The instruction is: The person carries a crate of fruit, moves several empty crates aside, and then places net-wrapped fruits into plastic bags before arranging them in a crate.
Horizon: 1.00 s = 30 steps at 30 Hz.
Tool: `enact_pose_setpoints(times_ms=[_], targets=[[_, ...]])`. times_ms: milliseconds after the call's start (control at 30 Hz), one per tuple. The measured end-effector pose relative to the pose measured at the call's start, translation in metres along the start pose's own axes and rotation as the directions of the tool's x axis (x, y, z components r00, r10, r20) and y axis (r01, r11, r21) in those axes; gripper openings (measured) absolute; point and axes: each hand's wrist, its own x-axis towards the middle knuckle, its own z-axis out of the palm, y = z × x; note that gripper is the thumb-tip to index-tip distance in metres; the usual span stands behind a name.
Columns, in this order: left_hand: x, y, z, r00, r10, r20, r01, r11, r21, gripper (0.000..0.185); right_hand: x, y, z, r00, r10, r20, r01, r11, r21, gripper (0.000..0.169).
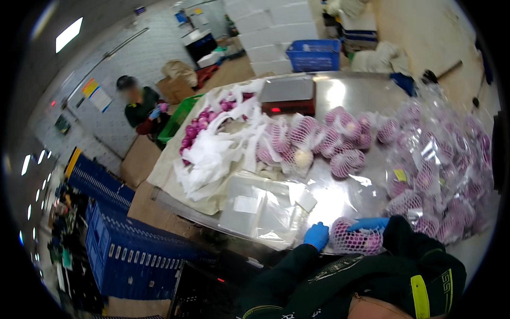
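Observation:
My left hand [317, 236], in a blue glove, rests at the near edge of the metal table, beside a stack of clear plastic bags [263, 207]. My right hand [367, 224], gloved too, lies on top of a purple onion-like bundle in white foam netting [354, 241]; whether its fingers grip the bundle is unclear. Several more netted bundles [346, 163] stand in the middle of the table. On the right is a large heap of netted bundles in clear bags [428, 175]. Loose purple bulbs [199, 123] and white foam nets [211, 159] lie on a cloth at the left.
A scale with a red display [287, 93] stands at the table's far side. Beyond it are a blue basket [313, 56] and stacked white foam boxes [271, 32]. A person [141, 105] works by a green crate [177, 119]. Blue crates [135, 251] stand at lower left.

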Motion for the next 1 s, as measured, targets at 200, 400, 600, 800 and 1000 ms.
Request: enact_pose_setpoints(times_ms=[200,400,600,800,1000], targets=[[-0.008,-0.012,0.014,0.983,-0.067,-0.173,0.024,0.97,-0.241,0.017,-0.016,-0.033,0.035,0.996,0.07,0.051,-0.071,0.998,0.004,0.052],[-0.004,-0.006,-0.019,0.884,-0.174,-0.434,0.004,0.931,-0.364,0.021,-0.013,-0.036,0.024,0.99,-0.124,-0.074,0.08,0.899,-0.431,0.065],[-0.015,0.029,-0.069,0.844,-0.116,-0.524,-0.108,0.92,-0.377,0.014,0.001,-0.028,0.007,0.967,-0.256,0.005,0.253,0.952,-0.171,0.062],[0.001,0.094,-0.09,0.689,0.257,-0.678,-0.578,0.759,-0.3,0.012,0.033,-0.006,-0.022,0.848,-0.491,0.198,0.511,0.662,-0.548,0.049],[0.006,0.066,-0.08,0.877,0.198,-0.438,-0.341,0.899,-0.276,0.009,0.011,-0.035,0.019,0.849,-0.523,0.074,0.526,0.849,-0.046,0.05]])
